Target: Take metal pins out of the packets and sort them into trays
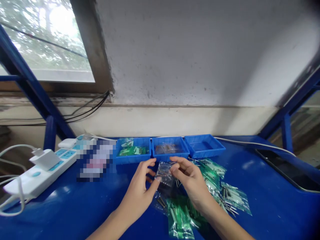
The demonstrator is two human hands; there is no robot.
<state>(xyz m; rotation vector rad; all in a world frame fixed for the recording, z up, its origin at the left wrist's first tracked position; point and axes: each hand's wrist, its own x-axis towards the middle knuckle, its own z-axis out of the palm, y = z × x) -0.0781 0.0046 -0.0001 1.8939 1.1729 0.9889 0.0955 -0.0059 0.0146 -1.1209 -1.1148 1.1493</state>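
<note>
From my remote seat I have a small clear bag [165, 173] between the two hands, above the bench [105, 203] and in front of the middle box [171, 155]; slim pieces show inside, though I cannot tell whether its mouth is sealed. My right hand [191, 175] pinches its upper corner, fingers narrow; my left hand [142, 181] curves round the opposite edge, thumb at the lower corner, though I cannot tell how firmly it grips. I judge the handling partway along: clear bags already lie in the middle box and green bags in the left box [133, 160]; left outside are more green bags [178, 216], loose metal pieces [228, 205] and another clear bag [160, 200]; farther out sit the right box [207, 154], a phone [287, 170] and a power strip [35, 174].
</note>
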